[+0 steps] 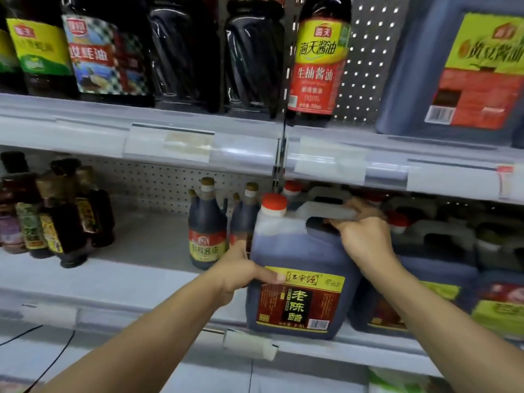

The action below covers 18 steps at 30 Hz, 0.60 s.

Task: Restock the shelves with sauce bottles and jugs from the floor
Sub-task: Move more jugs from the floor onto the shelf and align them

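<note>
A large dark vinegar jug point(300, 251) with a red cap and a yellow, red and black label stands at the front edge of the lower shelf point(141, 279). My right hand point(365, 236) is wrapped around its clear top handle. My left hand point(241, 270) presses against the jug's left side, thumb across the top of the label. Similar jugs point(433, 251) stand just right of it on the same shelf.
Two dark soy sauce bottles point(208, 225) stand just left of and behind the jug. A cluster of small bottles point(54, 214) sits at the far left. The upper shelf point(198, 131) holds tall bottles and a big blue jug point(465, 66).
</note>
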Each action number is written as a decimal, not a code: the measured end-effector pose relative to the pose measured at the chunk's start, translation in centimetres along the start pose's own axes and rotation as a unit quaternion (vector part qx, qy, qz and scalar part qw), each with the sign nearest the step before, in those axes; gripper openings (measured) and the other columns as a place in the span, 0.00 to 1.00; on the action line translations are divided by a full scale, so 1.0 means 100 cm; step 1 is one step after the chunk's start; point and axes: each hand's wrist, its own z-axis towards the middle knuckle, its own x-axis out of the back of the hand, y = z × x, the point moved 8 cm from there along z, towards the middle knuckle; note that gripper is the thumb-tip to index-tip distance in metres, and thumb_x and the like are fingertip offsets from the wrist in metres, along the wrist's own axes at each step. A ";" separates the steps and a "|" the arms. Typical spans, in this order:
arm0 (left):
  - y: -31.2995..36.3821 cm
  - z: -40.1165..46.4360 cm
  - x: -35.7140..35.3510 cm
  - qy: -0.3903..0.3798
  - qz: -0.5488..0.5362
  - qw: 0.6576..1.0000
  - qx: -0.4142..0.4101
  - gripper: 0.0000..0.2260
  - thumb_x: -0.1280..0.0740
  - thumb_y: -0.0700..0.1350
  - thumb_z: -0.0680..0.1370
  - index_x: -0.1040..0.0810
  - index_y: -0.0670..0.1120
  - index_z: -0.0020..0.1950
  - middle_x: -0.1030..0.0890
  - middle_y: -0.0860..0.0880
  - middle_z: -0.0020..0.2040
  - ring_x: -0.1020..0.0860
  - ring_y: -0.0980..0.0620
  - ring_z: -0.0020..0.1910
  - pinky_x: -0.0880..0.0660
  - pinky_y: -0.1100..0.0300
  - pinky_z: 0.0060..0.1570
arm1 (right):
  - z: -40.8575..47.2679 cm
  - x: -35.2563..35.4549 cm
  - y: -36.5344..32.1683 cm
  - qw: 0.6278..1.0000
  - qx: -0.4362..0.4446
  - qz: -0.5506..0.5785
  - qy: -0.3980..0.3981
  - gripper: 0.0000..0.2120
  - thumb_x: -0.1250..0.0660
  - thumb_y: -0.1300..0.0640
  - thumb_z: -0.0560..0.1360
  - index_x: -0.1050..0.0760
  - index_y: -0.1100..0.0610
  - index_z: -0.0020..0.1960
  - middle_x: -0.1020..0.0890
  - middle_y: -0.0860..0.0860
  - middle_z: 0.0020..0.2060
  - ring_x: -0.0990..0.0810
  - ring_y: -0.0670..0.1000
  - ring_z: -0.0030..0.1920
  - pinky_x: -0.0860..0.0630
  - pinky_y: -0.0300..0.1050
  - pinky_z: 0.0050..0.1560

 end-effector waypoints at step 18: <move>-0.029 0.037 -0.022 -0.024 -0.005 1.000 -0.012 0.21 0.23 0.34 0.65 0.24 0.49 0.52 0.16 0.49 0.48 0.18 0.51 0.47 0.21 0.58 0.44 | -0.014 0.005 0.019 0.984 0.019 -0.171 0.052 0.07 0.38 0.65 0.75 0.27 0.59 0.53 0.22 0.61 0.50 0.24 0.61 0.51 0.32 0.44 0.45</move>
